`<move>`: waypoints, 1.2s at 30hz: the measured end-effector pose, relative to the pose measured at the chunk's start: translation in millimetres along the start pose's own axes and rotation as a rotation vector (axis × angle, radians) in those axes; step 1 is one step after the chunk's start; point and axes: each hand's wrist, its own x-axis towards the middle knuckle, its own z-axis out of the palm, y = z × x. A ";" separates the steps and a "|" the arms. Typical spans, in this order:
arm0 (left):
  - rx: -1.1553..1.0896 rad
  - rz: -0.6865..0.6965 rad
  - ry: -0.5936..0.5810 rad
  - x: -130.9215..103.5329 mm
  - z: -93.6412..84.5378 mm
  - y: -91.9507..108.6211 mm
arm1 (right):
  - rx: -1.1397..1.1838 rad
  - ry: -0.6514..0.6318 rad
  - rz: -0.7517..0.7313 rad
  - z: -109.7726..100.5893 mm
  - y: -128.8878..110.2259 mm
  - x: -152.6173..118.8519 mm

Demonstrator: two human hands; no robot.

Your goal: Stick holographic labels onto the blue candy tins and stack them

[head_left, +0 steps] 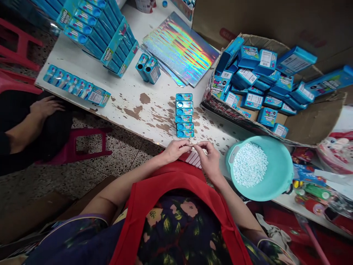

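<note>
My left hand (177, 150) and my right hand (207, 156) meet at the table's front edge, fingertips pinched together on something too small to make out. Just beyond them, several blue candy boxes (184, 119) stand in a short column, their round openings facing up. Below my fingers lies a white striped sheet (193, 159) over my red apron (171, 173). To the right of my right hand is a turquoise tub (278, 173) holding many small pale candies (250, 165).
A cardboard box (328, 121) full of blue boxes stands at the right. Holographic sheets (182, 48) and two upright boxes (148, 69) lie farther back. Stacked display boxes (96, 33) and a row of packs (77, 86) are left, near another person's hand (46, 106).
</note>
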 end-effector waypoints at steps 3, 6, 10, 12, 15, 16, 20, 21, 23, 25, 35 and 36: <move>0.005 -0.137 0.053 0.1 -10.6 -2.5 | 0.110 0.100 0.111 23.3 12.8 9.5; 0.108 -0.180 0.091 1.1 -24.3 -6.7 | 0.057 0.218 0.105 47.8 27.9 17.3; 0.314 -0.153 0.129 9.4 -37.4 -15.6 | -0.034 0.380 0.095 70.9 43.1 25.7; 0.382 -0.140 0.142 14.8 -40.8 -22.5 | -0.055 0.411 0.126 78.2 48.7 29.8; 0.414 -0.108 0.177 21.8 -41.5 -36.4 | -0.040 0.418 0.185 86.4 57.2 35.9; 0.396 -0.094 0.191 23.7 -39.8 -42.1 | -0.016 0.413 0.209 88.6 60.2 37.6; 0.213 -0.140 0.281 29.9 -19.4 -67.6 | 0.148 0.449 0.290 91.8 70.0 42.9; 0.186 -0.182 0.319 31.3 -12.4 -73.3 | 0.171 0.454 0.299 90.7 71.4 44.0; 0.197 -0.270 0.372 33.7 -1.2 -81.6 | 0.162 0.446 0.297 86.1 72.9 46.5; 0.281 -0.347 0.346 34.6 0.7 -84.4 | 0.113 0.411 0.265 78.4 73.2 49.0; 0.777 0.158 0.295 49.6 -42.4 -26.9 | -0.118 0.171 0.157 25.8 67.3 26.8; 0.816 0.202 0.206 57.0 -38.9 -22.7 | -0.155 0.114 0.145 23.0 67.4 22.0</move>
